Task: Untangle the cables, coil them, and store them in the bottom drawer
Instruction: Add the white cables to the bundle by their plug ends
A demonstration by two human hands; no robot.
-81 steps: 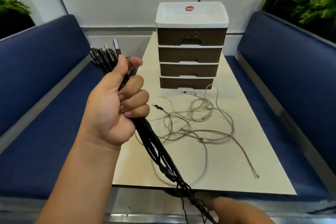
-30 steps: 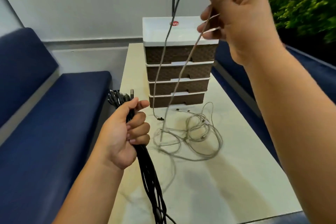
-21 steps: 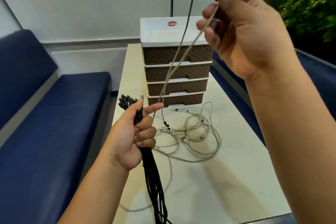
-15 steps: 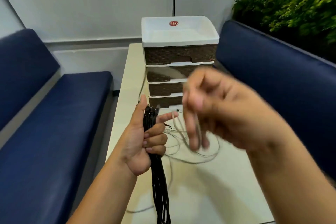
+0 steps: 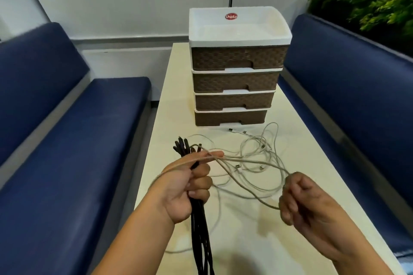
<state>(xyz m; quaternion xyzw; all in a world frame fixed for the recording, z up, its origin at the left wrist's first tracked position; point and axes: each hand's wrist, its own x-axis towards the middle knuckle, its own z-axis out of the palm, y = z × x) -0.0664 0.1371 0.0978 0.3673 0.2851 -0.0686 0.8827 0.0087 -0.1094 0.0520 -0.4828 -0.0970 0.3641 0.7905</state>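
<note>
While the left hand gripped the black cables, the right hand apparently pinched one pale cable; remaining pale cables lay tangled near the closed bottom drawer.

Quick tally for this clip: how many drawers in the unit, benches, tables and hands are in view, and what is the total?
Brown woven-pattern drawers in the white-topped plastic unit: 4
Dark blue padded benches: 2
Cream rectangular table: 1
Hands, left hand holding the black cable bundle, right hand pinching a beige cable: 2
Total: 9
</note>
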